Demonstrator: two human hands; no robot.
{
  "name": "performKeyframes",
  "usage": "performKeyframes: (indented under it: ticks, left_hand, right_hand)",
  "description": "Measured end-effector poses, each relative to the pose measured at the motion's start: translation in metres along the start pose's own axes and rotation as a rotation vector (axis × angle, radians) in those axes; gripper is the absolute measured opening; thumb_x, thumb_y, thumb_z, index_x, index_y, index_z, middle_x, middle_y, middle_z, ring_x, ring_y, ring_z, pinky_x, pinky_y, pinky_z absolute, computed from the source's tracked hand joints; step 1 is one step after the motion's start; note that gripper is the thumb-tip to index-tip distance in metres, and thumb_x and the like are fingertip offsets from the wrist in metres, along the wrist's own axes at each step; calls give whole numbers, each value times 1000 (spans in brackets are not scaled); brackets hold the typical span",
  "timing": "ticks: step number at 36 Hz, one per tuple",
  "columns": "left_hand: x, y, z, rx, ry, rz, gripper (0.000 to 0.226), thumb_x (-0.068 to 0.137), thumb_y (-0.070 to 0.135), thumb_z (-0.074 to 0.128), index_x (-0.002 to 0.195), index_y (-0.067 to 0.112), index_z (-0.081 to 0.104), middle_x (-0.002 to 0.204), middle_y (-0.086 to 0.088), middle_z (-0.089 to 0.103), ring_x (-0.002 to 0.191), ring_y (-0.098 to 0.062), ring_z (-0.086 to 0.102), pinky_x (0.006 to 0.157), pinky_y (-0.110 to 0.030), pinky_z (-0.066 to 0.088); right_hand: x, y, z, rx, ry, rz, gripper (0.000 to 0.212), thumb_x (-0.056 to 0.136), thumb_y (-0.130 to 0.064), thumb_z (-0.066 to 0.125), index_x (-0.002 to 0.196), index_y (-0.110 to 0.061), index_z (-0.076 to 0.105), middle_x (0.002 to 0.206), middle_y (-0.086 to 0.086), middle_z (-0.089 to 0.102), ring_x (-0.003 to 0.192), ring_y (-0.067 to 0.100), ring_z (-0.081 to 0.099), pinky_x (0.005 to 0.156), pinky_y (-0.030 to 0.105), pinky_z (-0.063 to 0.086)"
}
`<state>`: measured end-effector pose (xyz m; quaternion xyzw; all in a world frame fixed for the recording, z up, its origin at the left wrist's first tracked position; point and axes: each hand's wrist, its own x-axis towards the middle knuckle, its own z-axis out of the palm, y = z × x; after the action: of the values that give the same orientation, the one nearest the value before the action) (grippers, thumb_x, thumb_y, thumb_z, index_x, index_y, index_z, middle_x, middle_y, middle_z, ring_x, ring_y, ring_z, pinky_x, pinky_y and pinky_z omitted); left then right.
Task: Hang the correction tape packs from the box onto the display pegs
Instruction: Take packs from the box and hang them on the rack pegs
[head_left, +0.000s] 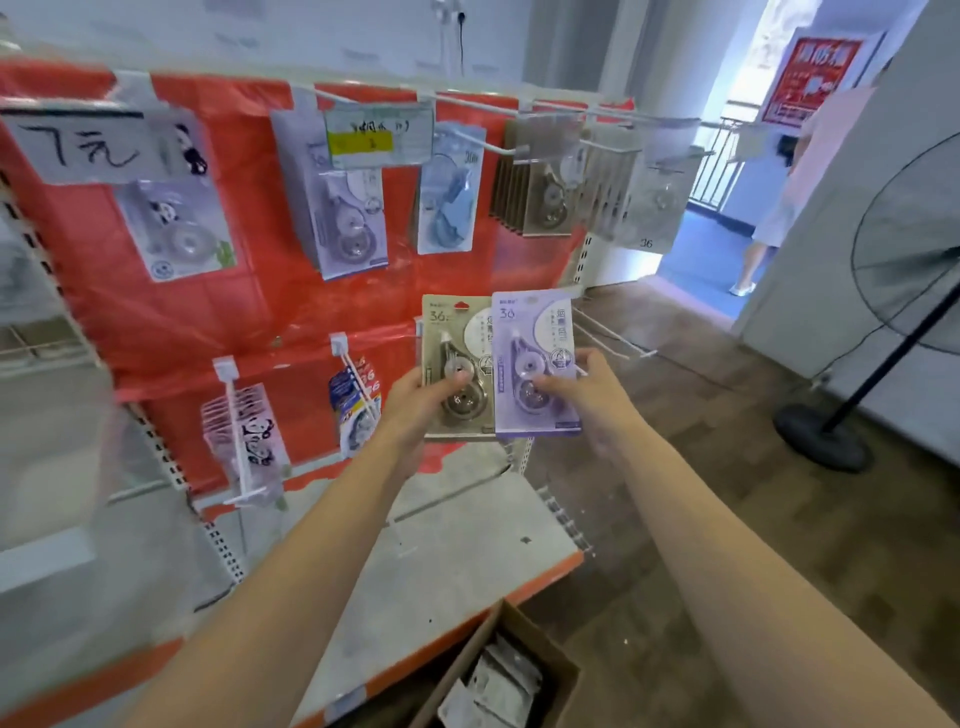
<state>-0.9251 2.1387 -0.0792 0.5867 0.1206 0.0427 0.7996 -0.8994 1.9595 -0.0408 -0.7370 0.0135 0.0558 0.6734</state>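
Beige-carded correction tape pack (457, 364) being pinched in left hand (415, 400), thumb over the blister, fingers behind. Lilac-carded pack (535, 364) being gripped in right hand (582, 387) the same way, thumb on front, fingers round the right edge. Both being held upright, faces toward the camera, side by side w/ lilac edge overlapping the beige one a bit. Prob. being compared or sorted by colour so each goes to its matching peg; hang holes kept up top, so ready to slide on.

Hanging already on the upper row: lilac packs (343, 208) on one peg, a blue pack (447, 202) next, a beige stack (540, 182) further right, grey-white packs (649, 202) beyond that. Panda pack (176, 228) hanging far left under a handwritten price sign (83, 150). Lower row holding pink panda packs (244, 426) and a blue-white pack (356, 400). Bare white pegs (608, 338) sticking out just right of the held packs, likely targets, though matching stock is up top.

Sitting at bottom centre on the floor: open cardboard box (524, 670), more packs inside, well below the hands.

Backing the pegs: red plastic sheet (249, 291) over a slotted rack. Running under it: grey base shelf (457, 561) w/ orange front edge. Floor showing dark wood-pattern tiles (727, 415). Standing at right: pedestal fan (883, 332). Doorway beyond opening onto blue flooring, w/ another person (779, 208) standing there.
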Motion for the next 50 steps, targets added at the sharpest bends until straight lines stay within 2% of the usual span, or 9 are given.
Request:
performKeyframes:
  ticks: [3, 13, 15, 19, 24, 33, 39, 45, 50]
  left_hand:
    - [14, 5, -2, 23, 30, 37, 14, 83, 7, 70, 95, 12, 67, 94, -12, 70, 92, -31, 66, 93, -55, 50]
    - [38, 16, 6, 70, 88, 127, 16, 84, 8, 69, 97, 16, 67, 97, -6, 71, 88, -20, 69, 77, -33, 58]
    - [39, 20, 5, 50, 122, 153, 20, 83, 10, 70, 101, 15, 67, 106, -11, 71, 100, -29, 67, 91, -47, 53]
    - [33, 31, 0, -22, 271, 173, 18, 85, 7, 68, 100, 15, 66, 110, -15, 69, 107, -35, 64, 93, -54, 50]
    - [12, 59, -20, -39, 413, 317, 15, 85, 3, 64, 93, 16, 66, 81, 1, 74, 81, -18, 70, 74, -31, 57]
    - [-23, 91, -61, 10, 564, 395, 16, 84, 11, 67, 98, 18, 65, 96, -4, 73, 97, -26, 68, 86, -42, 53]
    - [-26, 91, -65, 27, 566, 418, 13, 87, 9, 65, 96, 18, 65, 85, 4, 71, 77, -9, 68, 60, -20, 52]
    - [-24, 90, -72, 46, 559, 390, 12, 88, 13, 65, 99, 18, 65, 100, -5, 72, 98, -25, 67, 90, -42, 53]
    - [-20, 90, -79, 50, 544, 383, 11, 87, 13, 66, 95, 19, 67, 104, -9, 72, 104, -30, 66, 95, -47, 51]
  right_hand:
    - [19, 5, 8, -24, -2, -12, 43, 82, -3, 72, 113, -10, 42, 116, 15, 63, 98, 28, 64, 79, 39, 56]
    - [67, 6, 2, 59, -127, -3, 48, 76, -7, 77, 115, -13, 50, 115, 12, 67, 105, 31, 65, 95, 51, 51]
    - [76, 0, 6, 42, -194, -32, 57, 71, -10, 79, 121, -8, 52, 112, 12, 68, 102, 29, 66, 94, 49, 52]
    - [88, -18, 20, -11, -351, -85, 39, 81, -7, 73, 113, -12, 51, 114, 9, 66, 104, 24, 64, 95, 41, 51]
    - [90, -49, 55, -31, -577, -237, 34, 85, -2, 68, 111, -13, 50, 105, 10, 65, 89, 20, 62, 79, 35, 51]
    - [81, -72, 106, 62, -740, -390, 35, 83, -1, 69, 101, -26, 51, 101, 3, 66, 94, 20, 62, 86, 38, 52]
    - [77, -65, 106, 90, -777, -429, 36, 81, 2, 68, 101, -25, 53, 95, -3, 68, 87, 12, 65, 77, 25, 54]
    - [75, -65, 107, 133, -760, -454, 36, 82, 2, 68, 104, -22, 53, 96, -2, 68, 85, 10, 65, 71, 21, 52]
    - [73, -66, 106, 175, -715, -440, 35, 84, 2, 66, 107, -20, 53, 95, -1, 69, 82, 8, 67, 71, 22, 54]
